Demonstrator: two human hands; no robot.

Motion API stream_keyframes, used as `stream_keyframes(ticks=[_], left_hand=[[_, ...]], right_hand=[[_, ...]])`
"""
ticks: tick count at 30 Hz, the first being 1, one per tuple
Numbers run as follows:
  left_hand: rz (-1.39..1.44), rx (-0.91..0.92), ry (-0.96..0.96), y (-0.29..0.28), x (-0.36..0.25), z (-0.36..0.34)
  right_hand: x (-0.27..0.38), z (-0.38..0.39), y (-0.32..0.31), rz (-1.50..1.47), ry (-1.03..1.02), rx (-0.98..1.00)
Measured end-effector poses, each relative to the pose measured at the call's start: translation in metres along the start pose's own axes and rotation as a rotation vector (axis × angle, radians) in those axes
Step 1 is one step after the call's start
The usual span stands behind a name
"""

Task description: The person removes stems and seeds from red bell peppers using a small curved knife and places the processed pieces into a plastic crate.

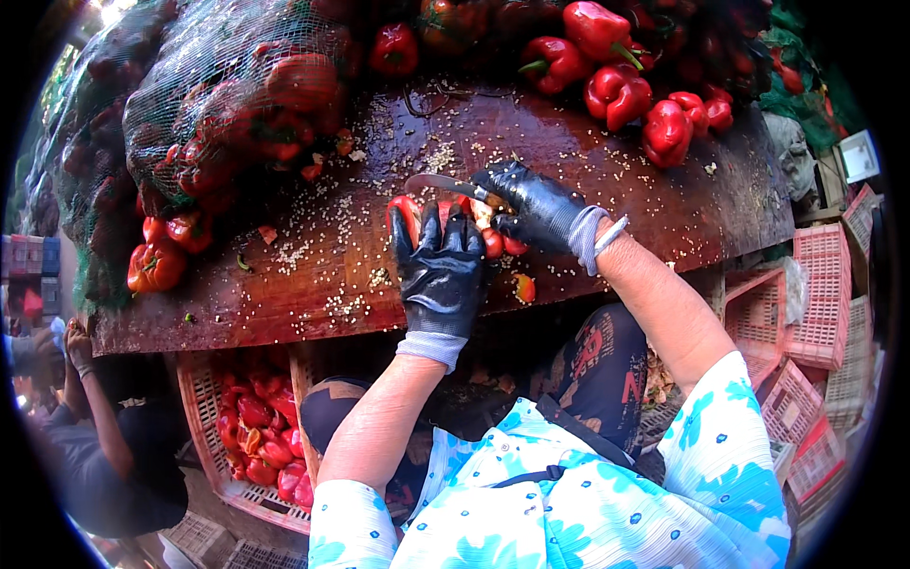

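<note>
Both my hands wear black-coated gloves with grey cuffs. My left hand (438,280) lies over a cut red bell pepper (406,216), its fingers bent down on it and holding it to the wooden table (332,256). A knife (434,182) with a short curved blade is in my closed right hand (540,204), just beyond my left fingertips. The blade points left, above the pepper. Red pepper pieces (494,244) and pale seed core show between the hands. My fingers hide part of the pepper. A small orange-red scrap (524,288) sits near the table's front edge.
Whole red peppers (616,97) are piled at the back right. Green net sacks (227,95) of peppers stand at the left. Below the table is a crate (204,403) of pepper pieces. Stacked crates (817,284) fill the right side; another person's arm (106,422) shows at the left.
</note>
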State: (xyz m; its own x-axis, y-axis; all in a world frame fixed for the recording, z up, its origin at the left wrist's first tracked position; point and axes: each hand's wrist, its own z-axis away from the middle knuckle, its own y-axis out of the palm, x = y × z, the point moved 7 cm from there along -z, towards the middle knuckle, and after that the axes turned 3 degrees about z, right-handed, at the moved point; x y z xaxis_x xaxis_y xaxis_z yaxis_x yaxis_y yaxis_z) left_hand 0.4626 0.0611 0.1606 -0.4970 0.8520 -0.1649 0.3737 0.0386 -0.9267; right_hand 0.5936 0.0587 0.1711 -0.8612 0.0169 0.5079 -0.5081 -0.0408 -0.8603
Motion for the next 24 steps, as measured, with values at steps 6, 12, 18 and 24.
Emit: stream_keyframes(ticks=[6, 12, 18, 24], left_hand=[[0.032, 0.038, -0.038, 0.000, 0.000, -0.006], [0.087, 0.050, -0.058, 0.002, 0.000, -0.007], [0.029, 0.055, -0.056, 0.006, -0.001, -0.004], [-0.039, 0.056, -0.076, 0.016, -0.004, -0.009]], right_hand=[[0.005, -0.006, 0.005, 0.101, 0.092, 0.007], [-0.018, -0.016, 0.005, 0.009, 0.324, -0.170], [-0.029, -0.031, 0.011, 0.134, 0.332, -0.215], [-0.050, -0.051, 0.011, 0.169, 0.424, -0.131]])
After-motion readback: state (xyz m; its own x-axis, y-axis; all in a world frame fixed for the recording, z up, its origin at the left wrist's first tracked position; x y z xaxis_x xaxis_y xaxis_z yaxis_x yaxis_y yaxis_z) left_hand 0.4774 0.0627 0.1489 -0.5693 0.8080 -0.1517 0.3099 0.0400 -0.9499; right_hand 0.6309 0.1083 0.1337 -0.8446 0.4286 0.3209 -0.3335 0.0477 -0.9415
